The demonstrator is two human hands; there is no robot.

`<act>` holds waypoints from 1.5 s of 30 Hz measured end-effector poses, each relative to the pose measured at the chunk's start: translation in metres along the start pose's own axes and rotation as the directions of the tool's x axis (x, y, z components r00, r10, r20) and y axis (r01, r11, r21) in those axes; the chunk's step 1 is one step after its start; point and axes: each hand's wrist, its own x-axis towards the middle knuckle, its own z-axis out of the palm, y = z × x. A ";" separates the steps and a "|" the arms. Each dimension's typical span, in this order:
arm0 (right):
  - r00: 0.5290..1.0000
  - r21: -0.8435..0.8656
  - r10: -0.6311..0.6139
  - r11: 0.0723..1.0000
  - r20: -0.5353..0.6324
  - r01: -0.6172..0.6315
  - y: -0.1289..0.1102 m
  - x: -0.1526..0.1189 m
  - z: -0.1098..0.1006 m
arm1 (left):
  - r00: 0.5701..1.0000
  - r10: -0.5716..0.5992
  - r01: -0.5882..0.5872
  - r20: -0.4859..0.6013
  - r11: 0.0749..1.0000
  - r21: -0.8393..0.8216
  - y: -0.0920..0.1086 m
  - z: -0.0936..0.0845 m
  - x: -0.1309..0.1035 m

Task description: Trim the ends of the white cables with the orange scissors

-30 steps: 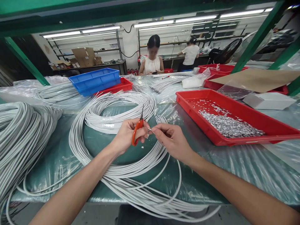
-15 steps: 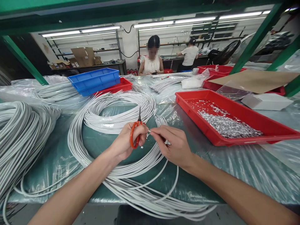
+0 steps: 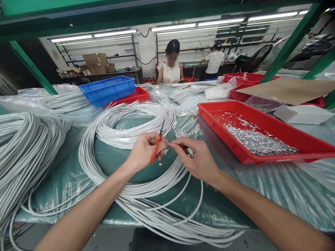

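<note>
Above coiled white cables (image 3: 87,157), the left hand (image 3: 143,150) gripped orange-handled scissors (image 3: 156,150), their dark blades (image 3: 162,127) slanting upward; the right hand (image 3: 198,157) pinched a tiny pale piece (image 3: 169,144) just beside the left.

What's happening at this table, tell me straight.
The worker's left grip holds orange-handled scissors, blades pointing away from the body. Left and right grip meet fingertip to fingertip at a tiny piece, too small to make out. Loops of pale cable lie on the table around and below them. To the right stands a red tray with small silvery pieces in it. Another person is across the table.
</note>
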 end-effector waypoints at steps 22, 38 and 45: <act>0.874 0.714 0.241 0.506 0.422 -0.484 0.015 0.009 0.001 | 0.981 -0.034 0.087 0.189 0.955 -0.282 -0.003 0.002 -0.001; 0.746 0.693 0.301 0.280 0.594 -0.664 0.016 0.010 -0.003 | 0.954 0.298 -0.299 0.040 0.926 0.230 -0.009 -0.008 -0.001; 0.716 0.697 0.292 0.186 0.634 -0.693 0.015 0.009 -0.004 | 0.951 0.306 -0.306 0.046 0.906 0.291 -0.012 -0.012 0.001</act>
